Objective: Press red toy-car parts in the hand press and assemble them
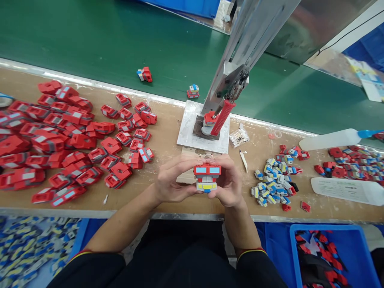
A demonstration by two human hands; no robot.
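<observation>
I'm watching a person at a long brown table (pixel 168 200), holding one small toy part (pixel 207 171) right in the middle, close to the tummy. The left hand (pixel 171 179) pinches it from the left and the right hand (pixel 228 181) pinches it from the right, with thumbs on the near side and fingers curled around the far side. The toy part is red on top, with two light blue windows, and a white, yellow and blue piece sits under the red. It looks as if those two pieces are together, but I can't tell if they are pushed all the way in. Just past the hands stands a press with a red handle (pixel 222 118), and a red part (pixel 211 117) sits at its foot. Two more parts that look put together, a left one (pixel 145 74) and a right one (pixel 193 91), lie on the green belt (pixel 99 44) on the far side, so I'd say a few are done. Lots seem to be left: a big heap of red pieces (pixel 51 140) covers the left of the table, and a smaller heap of white, yellow and blue pieces (pixel 274 182) lies on the right. More red and black bits fill the blue bin (pixel 364 252) at the near right.
</observation>
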